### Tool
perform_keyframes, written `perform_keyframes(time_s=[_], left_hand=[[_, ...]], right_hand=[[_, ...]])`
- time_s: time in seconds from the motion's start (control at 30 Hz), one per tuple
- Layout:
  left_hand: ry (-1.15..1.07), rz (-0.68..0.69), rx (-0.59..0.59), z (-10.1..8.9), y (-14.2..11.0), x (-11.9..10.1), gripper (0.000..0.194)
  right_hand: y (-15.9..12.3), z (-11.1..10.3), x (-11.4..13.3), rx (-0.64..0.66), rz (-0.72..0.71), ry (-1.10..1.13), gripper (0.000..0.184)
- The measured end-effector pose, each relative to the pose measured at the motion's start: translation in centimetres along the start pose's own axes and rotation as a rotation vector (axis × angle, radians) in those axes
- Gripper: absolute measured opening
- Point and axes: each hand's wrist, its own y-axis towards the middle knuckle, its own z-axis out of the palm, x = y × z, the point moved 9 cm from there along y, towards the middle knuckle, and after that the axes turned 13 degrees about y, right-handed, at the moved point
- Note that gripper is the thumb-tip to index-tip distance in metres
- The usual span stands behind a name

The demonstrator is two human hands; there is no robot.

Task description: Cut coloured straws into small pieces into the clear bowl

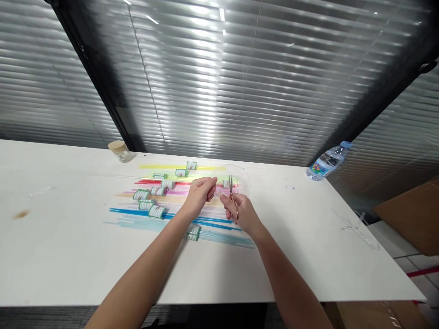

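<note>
My left hand (200,194) is closed in a pinch over the middle of the white table (68,237), holding something thin and clear that I cannot make out. My right hand (242,212) grips small copper-coloured scissors (233,196), blades pointing up beside the left fingers. Under both hands lie rows of coloured straws (144,211) in yellow, red, orange, pink and blue. Several small green-and-white rolls (157,211) sit on the straws. A clear round lid or dish (242,176) lies just behind the hands.
A small jar with a tan lid (120,151) stands at the table's back edge, left of centre. A water bottle (327,162) lies at the back right corner. A clear plastic piece (356,226) rests near the right edge. Cardboard boxes (411,214) sit on the floor at right. Blinds cover the windows behind.
</note>
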Motion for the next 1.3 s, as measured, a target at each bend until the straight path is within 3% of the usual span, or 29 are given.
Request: perform_keyframes(time_s=[1.3], left_hand=[[0.03,-0.013,-0.006,-0.04,0.08,0.21,0.046]], right_hand=[[0.27,-0.28,-0.69,-0.029,0.033,0.001,0.055]])
